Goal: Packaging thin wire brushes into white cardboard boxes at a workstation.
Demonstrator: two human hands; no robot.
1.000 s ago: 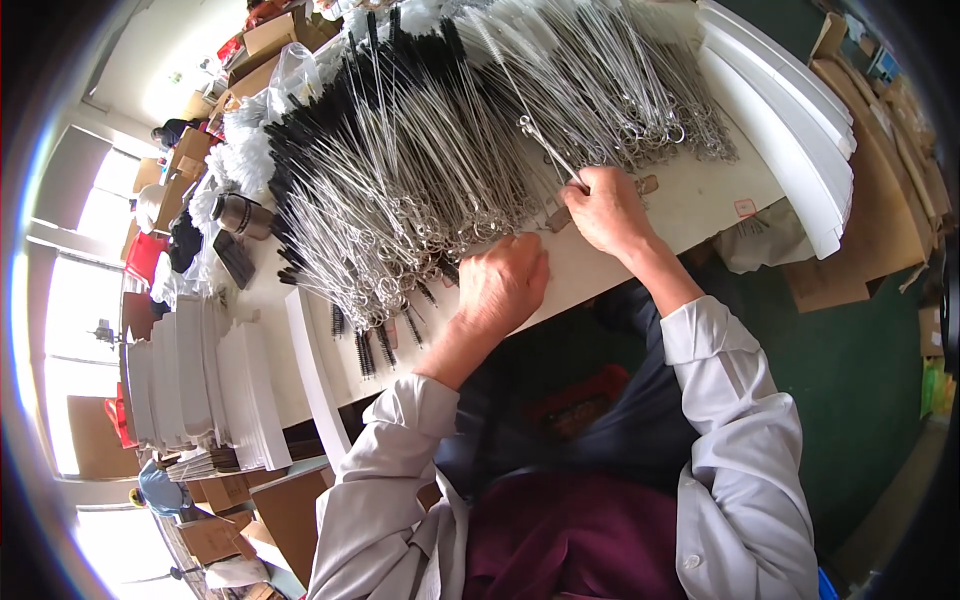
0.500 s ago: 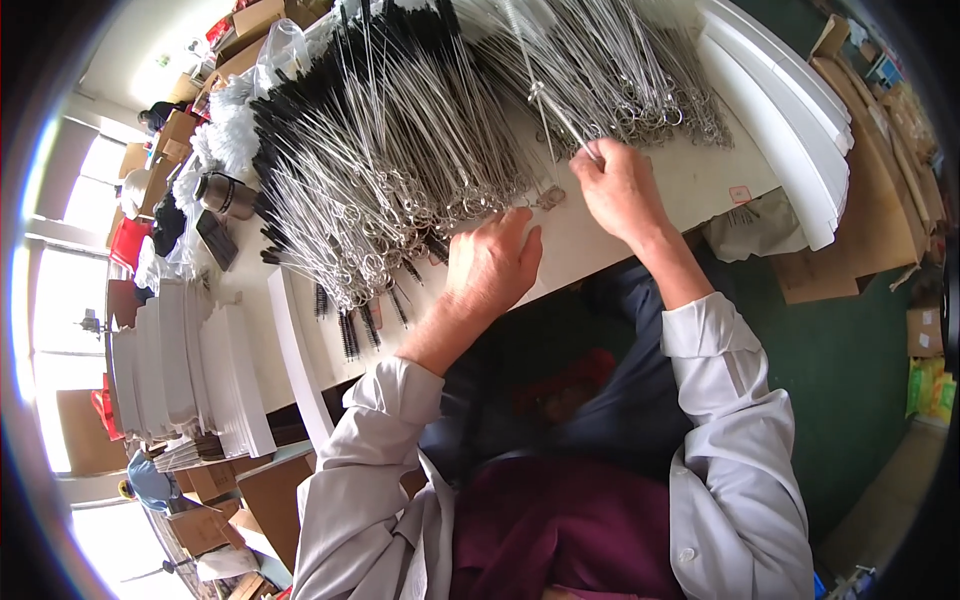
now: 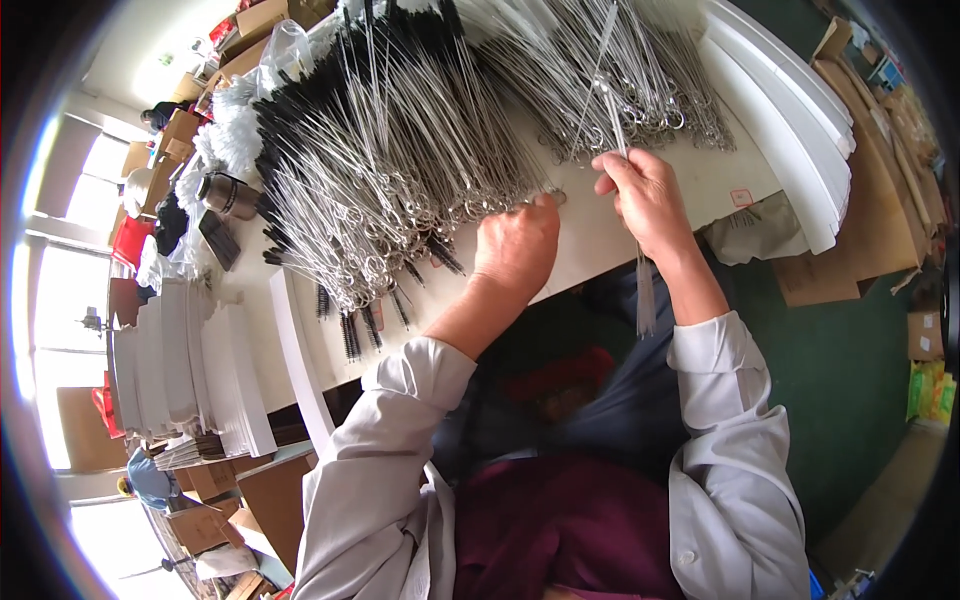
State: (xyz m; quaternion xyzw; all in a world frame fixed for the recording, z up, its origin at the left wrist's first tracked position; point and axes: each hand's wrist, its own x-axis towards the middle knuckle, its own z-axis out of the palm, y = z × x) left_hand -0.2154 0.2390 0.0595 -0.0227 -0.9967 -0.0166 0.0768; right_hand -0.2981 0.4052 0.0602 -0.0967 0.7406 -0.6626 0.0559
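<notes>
My right hand (image 3: 648,200) is closed round a thin wire brush (image 3: 616,122). The ring at its end shows above my fingers, and a pale, see-through length hangs below my palm. My left hand (image 3: 517,245) is curled at the near edge of a big pile of wire brushes (image 3: 400,150) with black bristles and ring ends. A metal ring shows by its fingertips, but what they grip is hidden. Behind my right hand lies a second pile of wire brushes (image 3: 640,90) with pale upper ends.
Long white strips (image 3: 790,120) are stacked at the table's right, above a cardboard sheet (image 3: 860,200). White folded card pieces (image 3: 180,360) stand at the left. A steel flask (image 3: 228,195) and a dark phone-like slab (image 3: 218,240) lie beyond the black bristles. Small black brushes (image 3: 348,335) lie near the front edge.
My right hand has moved right and turned, swinging the brush's ring end rightward; a pale length now hangs below it. My left hand has shifted right and its fingers have curled in.
</notes>
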